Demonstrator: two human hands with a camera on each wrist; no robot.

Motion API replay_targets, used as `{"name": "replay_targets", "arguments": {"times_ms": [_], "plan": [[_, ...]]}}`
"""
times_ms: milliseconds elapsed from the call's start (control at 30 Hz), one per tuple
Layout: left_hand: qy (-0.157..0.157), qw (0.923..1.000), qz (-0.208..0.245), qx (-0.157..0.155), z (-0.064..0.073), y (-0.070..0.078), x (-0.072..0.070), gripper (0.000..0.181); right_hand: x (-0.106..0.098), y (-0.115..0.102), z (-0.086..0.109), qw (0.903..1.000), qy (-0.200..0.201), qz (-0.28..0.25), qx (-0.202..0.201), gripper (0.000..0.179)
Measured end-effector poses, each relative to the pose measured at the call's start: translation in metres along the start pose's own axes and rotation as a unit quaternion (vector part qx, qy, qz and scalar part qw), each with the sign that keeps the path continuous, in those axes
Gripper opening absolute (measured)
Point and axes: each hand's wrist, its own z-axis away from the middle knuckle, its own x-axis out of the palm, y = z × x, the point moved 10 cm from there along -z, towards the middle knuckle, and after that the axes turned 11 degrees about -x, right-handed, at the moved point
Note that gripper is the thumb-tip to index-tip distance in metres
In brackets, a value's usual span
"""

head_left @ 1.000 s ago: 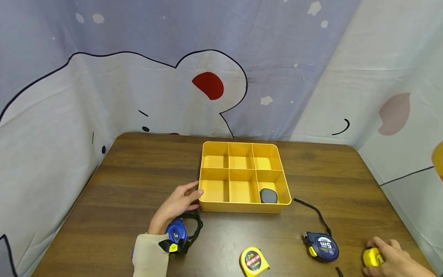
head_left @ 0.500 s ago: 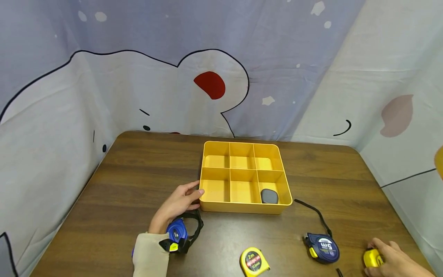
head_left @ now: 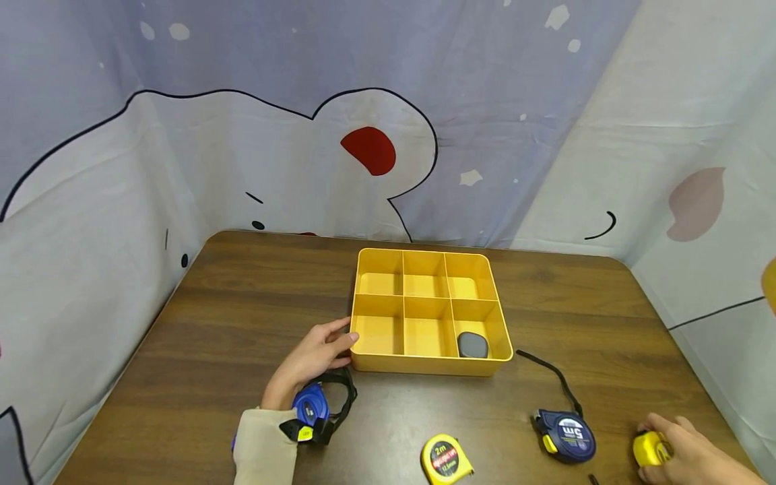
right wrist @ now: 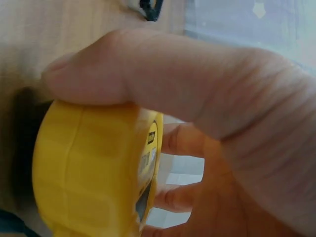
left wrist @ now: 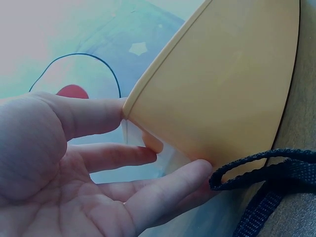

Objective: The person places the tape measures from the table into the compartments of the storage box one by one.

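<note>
A yellow box (head_left: 422,366) with several compartments stands mid-table. Its near right compartment holds a grey rounded-square thing (head_left: 472,345). My left hand (head_left: 312,353) rests against the box's left side, thumb at the rim; the left wrist view shows the fingertips (left wrist: 200,168) touching the wall without curling round it. At the far right, my right hand (head_left: 688,451) grips a yellow tape measure (head_left: 650,449) between thumb and fingers, close to the tabletop. In the right wrist view the thumb (right wrist: 123,69) presses along the side of its case.
A dark blue 5m tape measure (head_left: 566,436) with a black strap lies left of my right hand. A yellow 2m tape measure (head_left: 444,460) sits at the front. Beside my left wrist is a blue tape measure (head_left: 311,404) with a black strap. A patterned curtain (head_left: 291,162) hangs behind the table.
My right hand and the yellow tape measure have shifted very slightly left. My left hand stays against the box. The whole head view has drifted a little.
</note>
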Motion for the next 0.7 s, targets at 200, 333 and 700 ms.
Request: {"name": "replay_targets", "arguments": {"times_ms": [200,333,700], "plan": [[-0.001,1.0,0.0,0.005,0.0,0.001,0.0,0.064,-0.018,-0.015,0.003,0.9997,0.02,0.006,-0.011,0.082],[0.002,1.0,0.0,0.004,0.0,0.001,0.0,0.064,-0.036,-0.036,0.007,0.9975,0.048,0.016,-0.048,0.074],[0.009,1.0,-0.004,0.001,0.001,0.002,-0.001,0.064,-0.08,-0.092,0.007,0.9856,0.087,0.078,-0.122,0.069]]}}
